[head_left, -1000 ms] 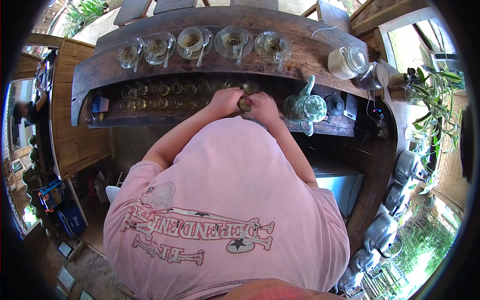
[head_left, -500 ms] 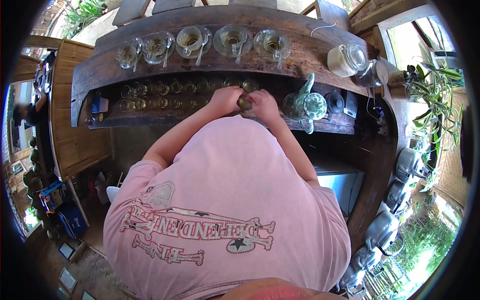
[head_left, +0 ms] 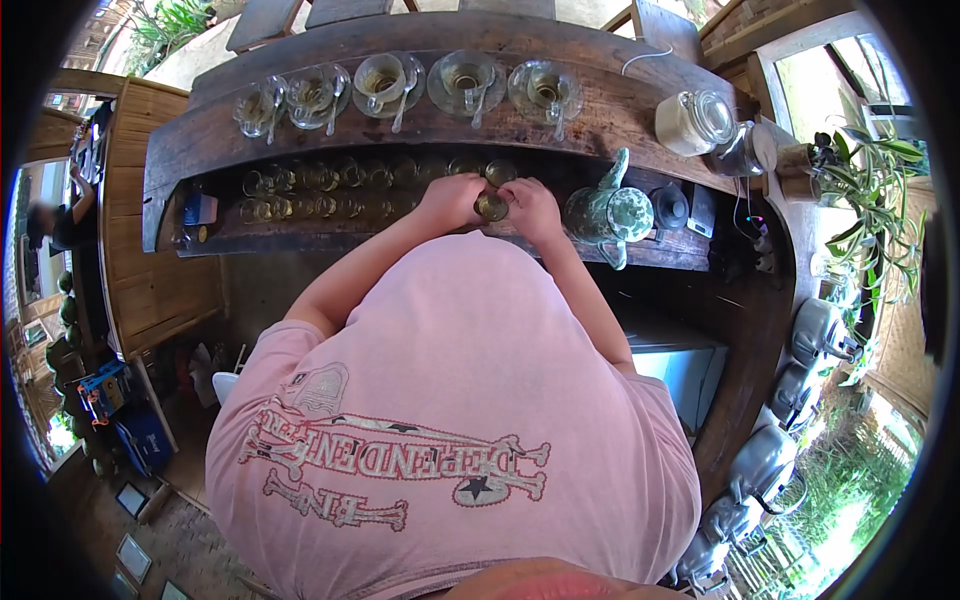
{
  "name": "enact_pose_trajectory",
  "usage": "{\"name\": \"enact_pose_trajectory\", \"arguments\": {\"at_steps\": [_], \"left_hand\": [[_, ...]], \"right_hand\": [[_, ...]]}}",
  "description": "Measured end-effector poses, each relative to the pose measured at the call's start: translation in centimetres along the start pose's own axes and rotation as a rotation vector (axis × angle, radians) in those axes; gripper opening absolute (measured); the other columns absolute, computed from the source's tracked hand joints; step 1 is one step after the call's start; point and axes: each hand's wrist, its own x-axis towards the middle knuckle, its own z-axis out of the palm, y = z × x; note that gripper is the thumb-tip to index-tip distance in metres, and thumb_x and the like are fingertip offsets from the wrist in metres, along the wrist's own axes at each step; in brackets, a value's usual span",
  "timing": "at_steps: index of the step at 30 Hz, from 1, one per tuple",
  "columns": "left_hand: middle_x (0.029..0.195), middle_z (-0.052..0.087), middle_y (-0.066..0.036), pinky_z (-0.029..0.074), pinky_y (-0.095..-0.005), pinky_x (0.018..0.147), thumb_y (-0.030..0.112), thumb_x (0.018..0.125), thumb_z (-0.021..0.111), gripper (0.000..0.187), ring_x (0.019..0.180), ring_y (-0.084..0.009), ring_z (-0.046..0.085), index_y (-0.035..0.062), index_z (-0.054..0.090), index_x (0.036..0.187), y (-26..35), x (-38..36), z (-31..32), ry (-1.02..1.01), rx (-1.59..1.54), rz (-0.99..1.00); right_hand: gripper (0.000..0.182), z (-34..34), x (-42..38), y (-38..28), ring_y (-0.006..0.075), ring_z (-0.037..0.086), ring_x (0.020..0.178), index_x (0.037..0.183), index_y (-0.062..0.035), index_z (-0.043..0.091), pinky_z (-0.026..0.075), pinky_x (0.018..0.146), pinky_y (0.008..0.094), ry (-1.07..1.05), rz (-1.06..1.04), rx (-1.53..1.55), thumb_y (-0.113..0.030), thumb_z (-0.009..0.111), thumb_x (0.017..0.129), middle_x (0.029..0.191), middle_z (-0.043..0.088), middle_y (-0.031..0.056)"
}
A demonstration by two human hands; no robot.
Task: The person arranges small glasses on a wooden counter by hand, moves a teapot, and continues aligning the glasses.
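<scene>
My left hand (head_left: 454, 199) and my right hand (head_left: 532, 210) meet at the shelf below the counter, with a small glass (head_left: 490, 207) between them. Fingers of both hands curl against the glass from either side, though the fingertips are partly hidden. Just behind it stands another small glass (head_left: 500, 172). To the left, two rows of similar glasses (head_left: 325, 205) line the dark shelf. Right of my right hand is a green-and-white speckled pot (head_left: 630, 212) with a spout and handle.
Several glass cups on saucers with spoons, one a clear cup (head_left: 380, 77), line the wooden counter (head_left: 610, 150). A lidded jar (head_left: 690, 118) stands at its right. Metal kettles (head_left: 765, 460) sit along the right side. A person (head_left: 72, 225) is at far left.
My right fingers have shifted off the top of the small glass, and more of its round rim shows between my hands. The arms stay nearly in place.
</scene>
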Motion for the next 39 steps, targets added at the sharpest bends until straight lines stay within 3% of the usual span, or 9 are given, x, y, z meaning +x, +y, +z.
{"name": "enact_pose_trajectory", "arguments": {"at_steps": [3, 10, 13, 19, 22, 27, 30, 37, 39], "left_hand": [[0.112, 0.076, -0.011, 0.059, -0.0486, 0.089, 0.027, 0.068, 0.092, 0.049, 0.108, -0.0357, 0.073, 0.0112, 0.077, 0.112, 0.2, 0.0, -0.2, -0.018, 0.004, -0.010], [0.112, 0.076, -0.011, 0.059, -0.0487, 0.089, 0.028, 0.069, 0.092, 0.048, 0.107, -0.0357, 0.073, 0.0111, 0.076, 0.111, 0.3, -0.2, -0.3, 0.010, -0.005, 0.006], [0.112, 0.076, -0.011, 0.060, -0.0487, 0.089, 0.028, 0.070, 0.092, 0.048, 0.107, -0.0356, 0.073, 0.0111, 0.077, 0.112, 0.5, 0.0, -0.3, -0.003, 0.006, -0.002], [0.113, 0.076, -0.011, 0.059, -0.0491, 0.089, 0.031, 0.071, 0.091, 0.047, 0.108, -0.0357, 0.073, 0.0113, 0.077, 0.112, 0.3, 0.0, -0.5, -0.010, 0.001, 0.004], [0.114, 0.077, -0.011, 0.059, -0.0491, 0.090, 0.031, 0.071, 0.092, 0.048, 0.109, -0.0356, 0.073, 0.0114, 0.077, 0.112, 0.7, 0.0, -0.7, -0.023, 0.004, -0.002], [0.114, 0.077, -0.011, 0.059, -0.0491, 0.090, 0.031, 0.070, 0.093, 0.049, 0.109, -0.0358, 0.073, 0.0116, 0.077, 0.112, 0.1, -0.1, -0.1, 0.007, -0.016, 0.006], [0.114, 0.077, -0.011, 0.059, -0.0489, 0.090, 0.032, 0.071, 0.093, 0.049, 0.109, -0.0359, 0.073, 0.0117, 0.077, 0.112, -0.1, 0.1, 0.1, -0.003, 0.000, -0.005], [0.114, 0.076, -0.011, 0.059, -0.0487, 0.090, 0.031, 0.071, 0.093, 0.048, 0.109, -0.0355, 0.073, 0.0108, 0.077, 0.112, -0.1, 0.0, 0.0, -0.006, 0.015, 0.006], [0.114, 0.076, -0.011, 0.059, -0.0487, 0.090, 0.031, 0.071, 0.093, 0.049, 0.109, -0.0353, 0.073, 0.0107, 0.076, 0.112, 0.0, 0.1, 0.0, -0.016, 0.012, 0.003]], "right_hand": [[0.005, 0.7, -0.3, 0.2, 0.0330, 0.072, 0.090, 0.088, -0.0089, 0.077, 0.060, 0.080, 0.0472, -0.059, -0.092, -0.036, -0.014, 0.074, 0.088, 0.091, 0.077, 0.0078], [0.006, 0.2, -0.1, -0.1, 0.0335, 0.072, 0.090, 0.086, -0.0088, 0.078, 0.060, 0.079, 0.0475, 0.025, 0.004, -0.001, -0.013, 0.074, 0.088, 0.089, 0.077, 0.0086], [0.006, 0.6, -0.4, 0.1, 0.0338, 0.072, 0.090, 0.087, -0.0093, 0.079, 0.060, 0.079, 0.0477, -0.047, -0.095, 0.003, -0.013, 0.074, 0.087, 0.090, 0.077, 0.0087], [0.006, 0.3, -0.2, 0.0, 0.0342, 0.071, 0.089, 0.088, -0.0106, 0.080, 0.060, 0.080, 0.0488, 0.028, 0.020, 0.005, -0.013, 0.074, 0.089, 0.089, 0.077, 0.0088], [0.007, 0.5, -0.4, 0.0, 0.0349, 0.071, 0.090, 0.092, -0.0072, 0.080, 0.058, 0.081, 0.0476, -0.090, -0.083, -0.017, -0.013, 0.076, 0.091, 0.091, 0.077, 0.0100], [0.007, -0.1, -0.1, -0.4, 0.0345, 0.072, 0.091, 0.089, -0.0092, 0.079, 0.060, 0.081, 0.0485, 0.037, 0.017, -0.002, -0.016, 0.075, 0.089, 0.089, 0.077, 0.0098], [0.008, 0.9, -0.6, 0.1, 0.0347, 0.072, 0.091, 0.090, -0.0093, 0.079, 0.060, 0.080, 0.0485, -0.058, -0.078, 0.007, -0.017, 0.076, 0.089, 0.090, 0.077, 0.0096], [0.008, 0.4, -0.3, 0.0, 0.0353, 0.072, 0.090, 0.091, -0.0080, 0.079, 0.060, 0.080, 0.0486, 0.044, 0.009, -0.012, -0.015, 0.077, 0.089, 0.092, 0.077, 0.0098], [0.008, 1.1, -0.7, 0.4, 0.0355, 0.071, 0.088, 0.091, -0.0080, 0.079, 0.059, 0.080, 0.0489, -0.046, -0.077, 0.005, -0.015, 0.077, 0.089, 0.092, 0.077, 0.0102]]}}
